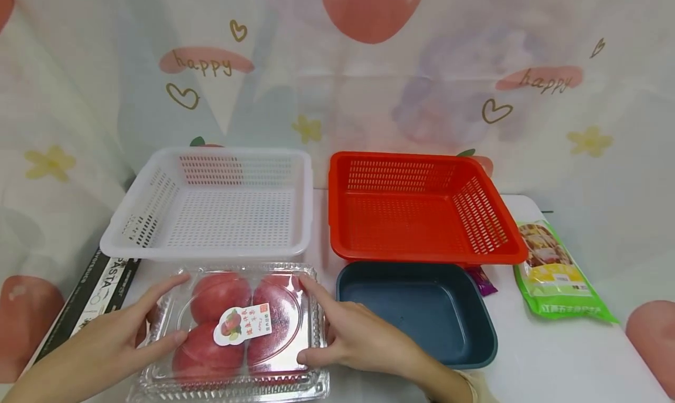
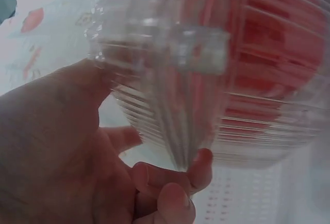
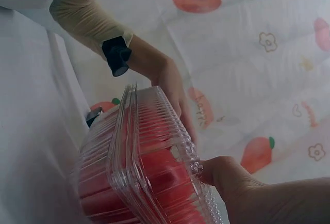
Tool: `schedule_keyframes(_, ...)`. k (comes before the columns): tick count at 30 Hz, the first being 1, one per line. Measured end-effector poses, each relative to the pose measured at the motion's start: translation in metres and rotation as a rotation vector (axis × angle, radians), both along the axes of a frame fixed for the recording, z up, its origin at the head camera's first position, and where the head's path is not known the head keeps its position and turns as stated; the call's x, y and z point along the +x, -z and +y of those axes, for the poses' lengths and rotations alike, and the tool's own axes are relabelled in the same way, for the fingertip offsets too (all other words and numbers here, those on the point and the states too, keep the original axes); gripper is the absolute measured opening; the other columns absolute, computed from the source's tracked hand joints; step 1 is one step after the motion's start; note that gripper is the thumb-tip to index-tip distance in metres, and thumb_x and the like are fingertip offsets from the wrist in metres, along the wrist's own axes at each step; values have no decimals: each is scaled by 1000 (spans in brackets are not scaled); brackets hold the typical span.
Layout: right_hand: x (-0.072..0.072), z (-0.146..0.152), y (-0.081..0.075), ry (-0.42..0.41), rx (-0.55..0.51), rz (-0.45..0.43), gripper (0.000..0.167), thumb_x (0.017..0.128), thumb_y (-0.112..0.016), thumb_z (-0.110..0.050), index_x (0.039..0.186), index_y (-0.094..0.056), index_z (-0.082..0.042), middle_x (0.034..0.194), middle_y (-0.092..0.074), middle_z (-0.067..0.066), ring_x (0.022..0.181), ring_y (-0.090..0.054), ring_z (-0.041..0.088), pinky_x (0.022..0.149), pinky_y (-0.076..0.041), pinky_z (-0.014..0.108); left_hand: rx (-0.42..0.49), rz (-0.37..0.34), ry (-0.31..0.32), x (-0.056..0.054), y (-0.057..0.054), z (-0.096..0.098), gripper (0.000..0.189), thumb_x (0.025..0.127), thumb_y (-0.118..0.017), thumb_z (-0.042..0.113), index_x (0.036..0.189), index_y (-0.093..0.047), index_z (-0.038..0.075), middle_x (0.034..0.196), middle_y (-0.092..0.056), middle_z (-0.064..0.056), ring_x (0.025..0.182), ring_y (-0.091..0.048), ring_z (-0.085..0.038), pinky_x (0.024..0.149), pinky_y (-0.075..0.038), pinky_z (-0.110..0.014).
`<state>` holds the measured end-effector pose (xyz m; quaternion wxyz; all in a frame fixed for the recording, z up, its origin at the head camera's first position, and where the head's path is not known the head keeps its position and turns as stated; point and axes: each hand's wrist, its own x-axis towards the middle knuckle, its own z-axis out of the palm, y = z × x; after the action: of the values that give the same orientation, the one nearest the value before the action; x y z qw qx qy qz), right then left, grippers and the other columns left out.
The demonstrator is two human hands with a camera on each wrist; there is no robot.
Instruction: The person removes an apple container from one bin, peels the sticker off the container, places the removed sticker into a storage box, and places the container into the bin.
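In the head view a clear plastic clamshell box [image 1: 227, 385] of red round fruit [image 1: 211, 350] is at the lower left, with a white fruit-shaped label [image 1: 242, 324] on its lid. My left hand [image 1: 108, 341] grips the box's left side, thumb and a finger reaching onto the lid. Opposite it, my right hand [image 1: 358, 335] holds the right side, fingertips on the top edge. Curled fingers [image 2: 172, 182] show at the ridged seam in the left wrist view. The right wrist view has the box [image 3: 154, 157] between both hands; the undersides are hidden in the head view.
Behind the box stands a white perforated basket [image 1: 205, 252], beside a red basket [image 1: 422, 255]. A dark blue tub [image 1: 411, 315] sits right of my right hand. Farther right lies a green food packet [image 1: 559, 274]. A black-and-white pasta package [image 1: 97, 297] lies at the left.
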<state>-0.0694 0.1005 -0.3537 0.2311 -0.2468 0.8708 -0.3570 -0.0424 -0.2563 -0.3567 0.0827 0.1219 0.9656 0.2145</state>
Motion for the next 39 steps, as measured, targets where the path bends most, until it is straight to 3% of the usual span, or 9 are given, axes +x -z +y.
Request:
schedule_keyframes(5, 1, -5, 7, -15, -17, 18, 85, 80, -75, -48, 148, -26, -34, 94, -61, -10, 79, -57, 3, 68, -47, 20, 22, 27, 40, 1, 11, -6, 77, 86, -69, 46, 147, -24, 37, 80, -45, 13, 57, -38, 7, 51, -33, -18)
schedule_keyframes(12, 0, -8, 13, -18, -27, 2, 76, 79, -76, -49, 140, -34, -30, 84, -60, -12, 70, -56, 0, 63, -47, 20, 59, -2, 83, -7, 19, -10, 79, 85, -70, 46, 146, -23, 29, 83, -47, 9, 59, -40, 6, 54, -36, -19)
schedule_keyframes(18, -1, -10, 17, -11, -6, 48, 82, 78, -76, -51, 144, -31, -32, 90, -63, -10, 74, -58, 0, 66, -48, 19, 94, -123, 99, -15, 22, -12, 80, 88, -67, 46, 147, -17, 26, 83, -48, 5, 63, -44, 4, 56, -37, -20)
schedule_keyframes(28, -1, -12, 19, -15, 70, 85, 100, 78, -74, -55, 154, -13, -33, 103, -67, -4, 89, -60, 6, 77, -49, 26, 144, -170, 133, -18, 24, -15, 77, 90, -65, 43, 147, -16, 28, 83, -51, 6, 64, -46, 4, 56, -37, -20)
schedule_keyframes(33, -2, -15, 18, -41, 112, 109, 103, 78, -73, -57, 155, -11, -27, 95, -67, -3, 83, -60, 6, 75, -49, 25, 193, -194, 184, -21, 26, -17, 76, 92, -65, 37, 147, -15, 26, 79, -51, 8, 58, -44, 4, 52, -36, -19)
schedule_keyframes(39, -9, -20, 14, -83, 160, 114, 101, 75, -79, -52, 149, -19, -19, 85, -66, 0, 73, -58, 6, 67, -47, 23, 207, -223, 219, -26, 29, -18, 76, 92, -65, 33, 146, -12, 23, 75, -48, 9, 56, -42, 4, 51, -35, -19)
